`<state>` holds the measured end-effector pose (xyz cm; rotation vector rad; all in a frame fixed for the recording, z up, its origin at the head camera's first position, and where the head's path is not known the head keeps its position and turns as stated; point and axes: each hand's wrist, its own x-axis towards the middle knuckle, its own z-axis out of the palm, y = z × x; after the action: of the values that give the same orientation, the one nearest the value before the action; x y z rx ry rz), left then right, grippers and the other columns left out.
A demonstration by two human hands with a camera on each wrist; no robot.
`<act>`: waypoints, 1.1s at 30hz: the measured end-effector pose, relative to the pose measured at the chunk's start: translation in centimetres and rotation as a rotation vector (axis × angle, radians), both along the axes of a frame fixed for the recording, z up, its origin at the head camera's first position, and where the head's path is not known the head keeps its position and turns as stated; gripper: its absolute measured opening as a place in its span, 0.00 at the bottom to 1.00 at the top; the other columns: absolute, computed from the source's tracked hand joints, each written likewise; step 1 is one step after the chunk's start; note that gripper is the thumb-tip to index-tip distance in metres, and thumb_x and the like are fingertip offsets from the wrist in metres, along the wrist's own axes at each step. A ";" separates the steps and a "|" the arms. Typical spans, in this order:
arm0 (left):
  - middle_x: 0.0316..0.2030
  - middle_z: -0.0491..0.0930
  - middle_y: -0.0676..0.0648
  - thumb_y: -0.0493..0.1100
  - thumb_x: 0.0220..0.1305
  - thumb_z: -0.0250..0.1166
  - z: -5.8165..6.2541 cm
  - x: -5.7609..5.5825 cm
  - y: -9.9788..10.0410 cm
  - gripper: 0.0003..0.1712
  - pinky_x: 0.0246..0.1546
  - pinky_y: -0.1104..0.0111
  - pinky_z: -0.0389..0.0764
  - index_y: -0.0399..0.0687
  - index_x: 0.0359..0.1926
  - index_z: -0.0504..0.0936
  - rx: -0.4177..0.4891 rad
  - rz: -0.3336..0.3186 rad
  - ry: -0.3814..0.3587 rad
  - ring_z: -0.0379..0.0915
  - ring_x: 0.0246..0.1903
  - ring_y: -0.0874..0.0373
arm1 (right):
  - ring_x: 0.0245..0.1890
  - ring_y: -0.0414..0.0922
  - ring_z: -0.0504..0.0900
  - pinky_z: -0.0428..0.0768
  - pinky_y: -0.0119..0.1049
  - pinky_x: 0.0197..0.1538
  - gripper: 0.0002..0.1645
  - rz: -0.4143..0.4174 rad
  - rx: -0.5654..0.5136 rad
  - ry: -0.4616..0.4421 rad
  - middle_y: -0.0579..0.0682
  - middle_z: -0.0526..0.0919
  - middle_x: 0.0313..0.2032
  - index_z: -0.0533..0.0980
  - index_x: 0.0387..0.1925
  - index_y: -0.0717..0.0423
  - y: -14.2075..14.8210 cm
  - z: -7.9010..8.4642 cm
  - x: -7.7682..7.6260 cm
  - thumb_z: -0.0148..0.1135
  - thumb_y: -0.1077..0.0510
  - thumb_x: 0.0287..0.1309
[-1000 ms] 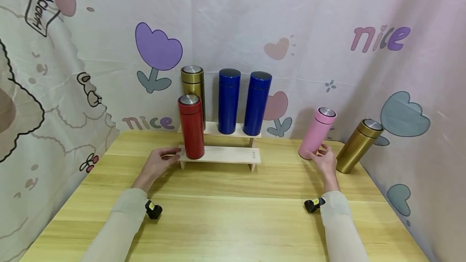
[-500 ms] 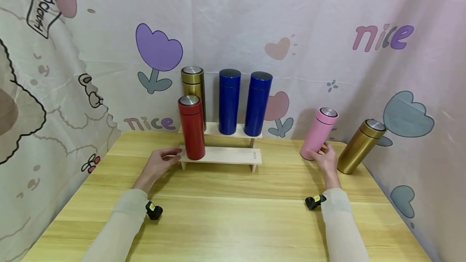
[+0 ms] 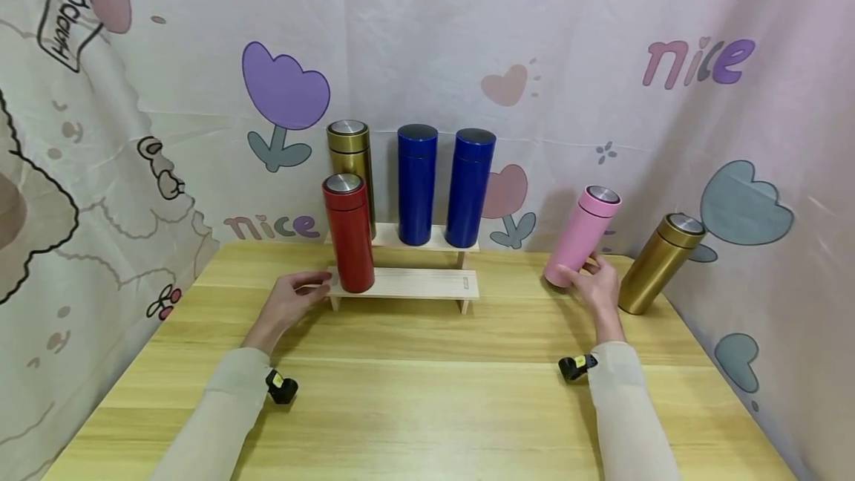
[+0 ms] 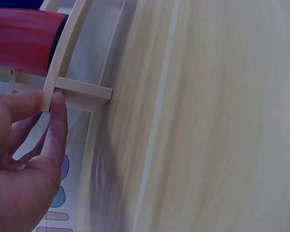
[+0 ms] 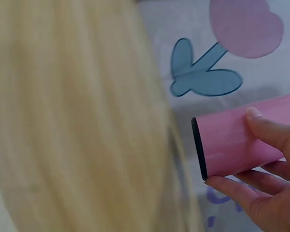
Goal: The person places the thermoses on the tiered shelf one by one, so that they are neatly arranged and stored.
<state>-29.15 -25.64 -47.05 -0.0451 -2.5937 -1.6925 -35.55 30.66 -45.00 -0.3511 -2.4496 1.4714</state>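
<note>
In the head view my left hand pinches the left end of the front step of a two-step wooden stand; the left wrist view shows thumb and finger on that board edge. On this step, close to the hand, stands a red thermos. My right hand grips a pink thermos low on its body, thumb on one side and fingers on the other. In the right wrist view the black base of the pink thermos shows, apart from the wooden table.
Upright on the rear step are a gold thermos and two blue thermoses, one in the middle and one at right. Another gold thermos stands right of my right hand. A printed curtain hangs behind the table.
The pink thermos has risen slightly off the table in my right hand and leans a little more. My left hand keeps its place on the stand. The head view has shifted slightly.
</note>
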 end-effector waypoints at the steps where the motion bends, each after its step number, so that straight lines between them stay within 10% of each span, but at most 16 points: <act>1: 0.65 0.77 0.31 0.41 0.74 0.64 0.0 0.0 0.0 0.25 0.49 0.75 0.84 0.33 0.67 0.77 0.002 0.000 0.002 0.82 0.57 0.47 | 0.57 0.51 0.83 0.74 0.16 0.38 0.50 0.007 -0.006 0.004 0.66 0.80 0.64 0.65 0.75 0.57 -0.1 0.3 0.1 0.78 0.48 0.57; 11: 0.65 0.77 0.30 0.40 0.73 0.64 0.0 0.0 0.0 0.25 0.49 0.73 0.85 0.32 0.66 0.77 0.034 -0.009 0.007 0.80 0.44 0.74 | 0.35 0.29 0.82 0.88 0.32 0.46 0.52 0.129 -0.135 0.007 0.70 0.77 0.64 0.62 0.76 0.62 -1.3 2.3 1.4 0.78 0.56 0.56; 33: 0.66 0.76 0.30 0.41 0.73 0.65 0.2 0.3 -0.1 0.26 0.51 0.72 0.85 0.33 0.67 0.76 0.061 -0.006 -0.020 0.81 0.41 0.75 | 0.56 0.58 0.85 0.86 0.30 0.48 0.45 0.328 -0.070 0.104 0.67 0.79 0.63 0.68 0.73 0.59 -6.6 5.4 4.1 0.78 0.55 0.57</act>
<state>-28.82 -25.69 -46.90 -0.0341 -2.5566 -1.7815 -31.43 24.02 -39.59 0.1206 -2.4620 1.6573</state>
